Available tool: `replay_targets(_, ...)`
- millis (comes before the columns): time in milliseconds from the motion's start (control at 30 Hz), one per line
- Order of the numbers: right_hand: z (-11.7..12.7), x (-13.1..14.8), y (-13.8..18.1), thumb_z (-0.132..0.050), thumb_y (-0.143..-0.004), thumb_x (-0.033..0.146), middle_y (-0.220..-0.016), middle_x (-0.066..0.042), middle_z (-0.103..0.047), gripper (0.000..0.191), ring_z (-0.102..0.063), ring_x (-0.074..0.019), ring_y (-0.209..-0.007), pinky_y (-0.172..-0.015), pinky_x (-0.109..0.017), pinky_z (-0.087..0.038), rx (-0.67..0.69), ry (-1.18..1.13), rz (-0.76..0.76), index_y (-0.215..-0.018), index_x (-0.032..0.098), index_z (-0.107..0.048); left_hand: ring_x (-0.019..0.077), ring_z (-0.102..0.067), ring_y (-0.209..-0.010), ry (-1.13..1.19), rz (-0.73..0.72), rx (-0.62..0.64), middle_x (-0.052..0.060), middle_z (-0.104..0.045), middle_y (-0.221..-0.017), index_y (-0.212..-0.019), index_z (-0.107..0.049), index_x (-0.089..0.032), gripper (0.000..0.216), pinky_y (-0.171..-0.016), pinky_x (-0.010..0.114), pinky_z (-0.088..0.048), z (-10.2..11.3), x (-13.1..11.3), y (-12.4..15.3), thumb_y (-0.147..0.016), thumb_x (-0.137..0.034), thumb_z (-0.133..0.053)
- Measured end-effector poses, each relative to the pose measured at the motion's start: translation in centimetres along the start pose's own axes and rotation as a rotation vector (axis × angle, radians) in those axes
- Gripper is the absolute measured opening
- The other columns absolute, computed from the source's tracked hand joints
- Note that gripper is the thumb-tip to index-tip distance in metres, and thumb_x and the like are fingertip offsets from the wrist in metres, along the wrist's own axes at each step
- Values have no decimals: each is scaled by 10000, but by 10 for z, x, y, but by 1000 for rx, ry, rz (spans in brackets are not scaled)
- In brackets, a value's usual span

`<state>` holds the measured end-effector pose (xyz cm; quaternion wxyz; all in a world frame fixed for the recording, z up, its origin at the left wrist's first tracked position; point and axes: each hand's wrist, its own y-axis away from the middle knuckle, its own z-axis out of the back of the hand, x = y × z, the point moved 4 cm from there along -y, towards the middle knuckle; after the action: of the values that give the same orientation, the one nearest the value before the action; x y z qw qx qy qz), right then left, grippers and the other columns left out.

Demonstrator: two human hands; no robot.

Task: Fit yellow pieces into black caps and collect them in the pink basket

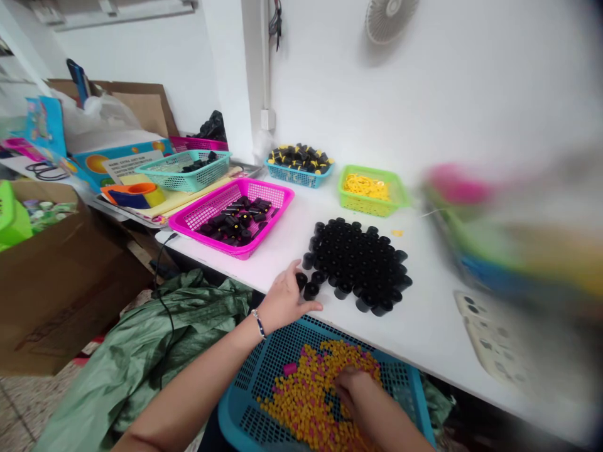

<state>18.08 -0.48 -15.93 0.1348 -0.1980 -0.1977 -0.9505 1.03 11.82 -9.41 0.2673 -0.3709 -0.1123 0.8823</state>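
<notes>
My left hand (284,300) rests at the white table's (424,320) front edge, fingers curled beside a black cap (301,280) at the left rim of a cluster of upright black caps (358,263). My right hand (358,392) reaches down into a blue basket (257,376) on my lap, fingers closed in a heap of small yellow and pink pieces (311,395). What the fingers hold is hidden.
A pink tray (198,216) of black parts, a teal basket (174,172), a blue basket (299,177) of black-and-yellow parts and a green basket (370,201) of yellow pieces stand behind. Blurred coloured baskets (509,251) sit right. Cardboard boxes (56,276) and green cloth (155,339) lie left.
</notes>
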Motion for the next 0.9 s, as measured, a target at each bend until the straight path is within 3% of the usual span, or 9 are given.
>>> replay_targets(100, 46, 24, 3, -449, -852, 142, -776, -28, -629, 226, -604, -144, -735, -679, -246, -467, -183, -175, 115, -760, 184, -650, 262, -538, -1071, 98, -17, 53, 157, -525, -1156, -1372, -64, -164, 738, -934, 439, -423, 8, 3, 5, -844, -347, -545)
replay_targets(200, 90, 46, -1, -453, -874, 228, -812, -16, -623, 194, -589, -135, -717, -673, -254, -474, -371, -277, 182, -835, 209, -642, 244, -562, -1032, 131, -9, 49, 131, -559, -1116, -1356, -104, -187, 703, -914, 430, -431, 12, 3, 7, -834, -281, -565)
replay_targets(400, 140, 76, -42, -447, -879, 205, -904, -41, -612, 209, -574, -123, -730, -694, -264, -483, -493, -127, 322, -883, 179, -655, 229, -605, -947, 206, 73, 65, 80, -630, -1009, -1272, -196, -216, 695, -848, 385, -456, 12, 7, 7, -756, -245, -661)
replay_targets(533, 152, 89, -73, -487, -849, 161, -860, -50, -591, 214, -552, -164, -864, -760, -289, -462, -441, 132, 457, -824, 169, -699, 230, -615, -935, 248, 119, 110, 84, -645, -1017, -1231, -223, -216, 688, -827, 371, -461, 12, 13, 6, -728, -277, -688)
replay_targets(667, 153, 95, -92, -527, -813, 161, -788, -40, -568, 213, -546, -151, -791, -712, -263, -438, -315, 226, 486, -730, 177, -722, 238, -615, -949, 240, 118, 118, 88, -645, -1054, -1236, -214, -223, 703, -822, 368, -462, 13, 13, 6, -723, -289, -690)
replay_targets(800, 159, 97, -102, -554, -781, 193, -803, -54, -607, 191, -562, -147, -730, -664, -247, -425, -201, 200, 415, -755, 188, -743, 249, -617, -962, 219, 125, 123, 88, -643, -1072, -1217, -235, -229, 671, -823, 369, -464, 13, 12, 6, -726, -304, -687)
replay_targets(900, 167, 98, -110, -577, -753, 245, -763, -47, -651, 182, -570, -140, -650, -595, -242, -416, -32, 161, 311, -754, 186, -749, 256, -603, -1009, 219, 124, 128, 98, -625, -1129, -1205, -239, -234, 652, -847, 378, -458, 14, 11, 6, -730, -292, -681)
